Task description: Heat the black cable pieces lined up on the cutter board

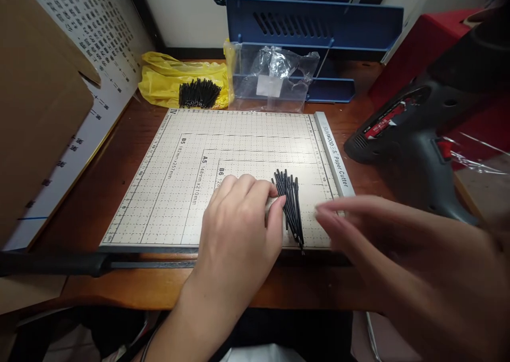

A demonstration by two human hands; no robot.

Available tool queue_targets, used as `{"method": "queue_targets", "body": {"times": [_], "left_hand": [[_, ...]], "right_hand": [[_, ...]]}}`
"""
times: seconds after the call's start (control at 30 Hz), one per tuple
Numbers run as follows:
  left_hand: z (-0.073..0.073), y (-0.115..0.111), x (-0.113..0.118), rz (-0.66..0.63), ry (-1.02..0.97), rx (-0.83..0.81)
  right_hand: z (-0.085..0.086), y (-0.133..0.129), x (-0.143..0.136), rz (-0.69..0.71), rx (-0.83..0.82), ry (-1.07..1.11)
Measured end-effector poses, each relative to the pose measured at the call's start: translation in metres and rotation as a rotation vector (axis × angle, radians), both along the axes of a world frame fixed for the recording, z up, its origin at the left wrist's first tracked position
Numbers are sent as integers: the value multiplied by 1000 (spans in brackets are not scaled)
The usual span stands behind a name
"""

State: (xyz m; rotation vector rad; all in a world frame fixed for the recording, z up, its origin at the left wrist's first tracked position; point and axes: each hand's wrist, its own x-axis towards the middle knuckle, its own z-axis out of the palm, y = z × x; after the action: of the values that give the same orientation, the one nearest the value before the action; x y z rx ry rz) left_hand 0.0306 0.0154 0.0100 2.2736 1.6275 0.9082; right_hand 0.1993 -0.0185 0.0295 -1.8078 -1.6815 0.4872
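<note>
My left hand (pixel 243 218) rests on the paper cutter's board (pixel 167 202), its fingers curled round a pale thing mostly hidden in the grip. Its thumb lies against a loose bundle of thin black wire-like pieces (pixel 292 208), some with shiny tips at the near end. To the right of the bundle hovers my right hand (pixel 382 245), smeared by motion. Thumb and forefinger tips come close to each other, and I cannot tell whether anything is between them.
More black pieces (pixel 199 93) lie on a yellow plastic bag (pixel 159 80) behind the board. Beside them are a clear bag (pixel 271 80) and a blue rack (pixel 311 24). A dark heat gun (pixel 402 117) stands right. The cutter's black handle (pixel 56 263) extends left; cardboard (pixel 43 96) is far left.
</note>
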Motion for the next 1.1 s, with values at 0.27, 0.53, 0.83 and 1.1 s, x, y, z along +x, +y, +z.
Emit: {"method": "queue_targets", "body": {"times": [0.27, 0.53, 0.83, 1.1], "left_hand": [[1, -1, 0, -3, 3, -59], [4, 4, -4, 6, -38, -73], [3, 0, -5, 10, -40, -123], [3, 3, -2, 25, -15, -112]], "right_hand": [[3, 29, -16, -98, -155, -255], [9, 23, -4, -62, -201, -296], [6, 22, -10, -70, -226, -243], [8, 17, -4, -7, -212, -197]]}}
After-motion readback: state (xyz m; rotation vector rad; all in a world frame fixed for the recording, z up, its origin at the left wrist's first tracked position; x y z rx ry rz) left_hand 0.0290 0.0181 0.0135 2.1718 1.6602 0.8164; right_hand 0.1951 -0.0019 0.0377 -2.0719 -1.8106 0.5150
